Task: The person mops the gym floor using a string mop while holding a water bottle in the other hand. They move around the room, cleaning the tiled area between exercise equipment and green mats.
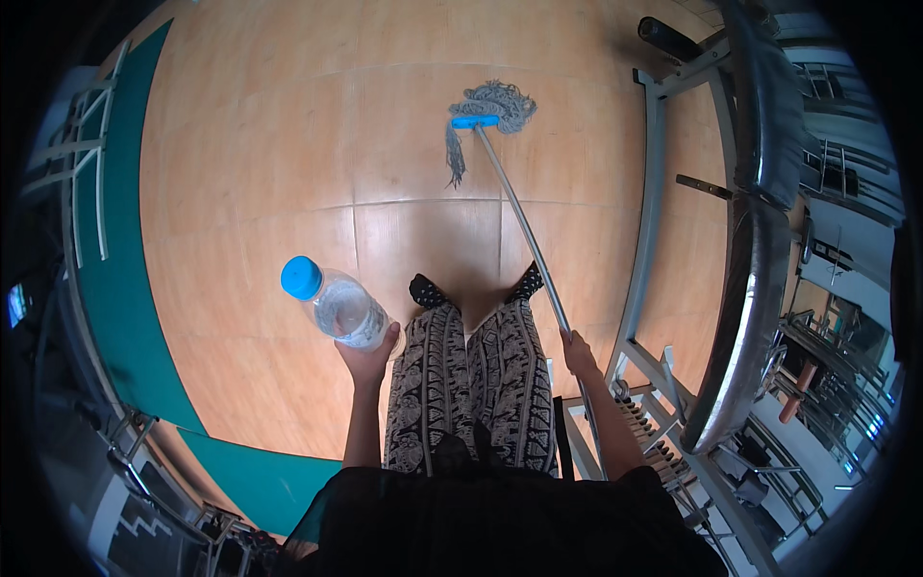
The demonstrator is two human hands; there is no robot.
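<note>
My left hand (366, 355) grips a clear plastic bottle (345, 306) near its base. A blue cap (301, 278) sits on the bottle, which leans to the upper left and bears a printed label. Around the metal handle of a string mop (520, 220) my right hand (579, 353) is closed. The handle slants up and left to a blue clamp (474, 122). Grey mop strings (497, 105) lie bunched on the tiled floor (288, 166) ahead of my feet, with one strand trailing to the left.
On my right stands a weight bench with a black padded seat (764, 260) and a grey metal frame (649, 202). Behind it is a rack of dumbbells (652, 440). Green matting (122, 281) edges the floor on the left, with white metal frames (94, 159) over it.
</note>
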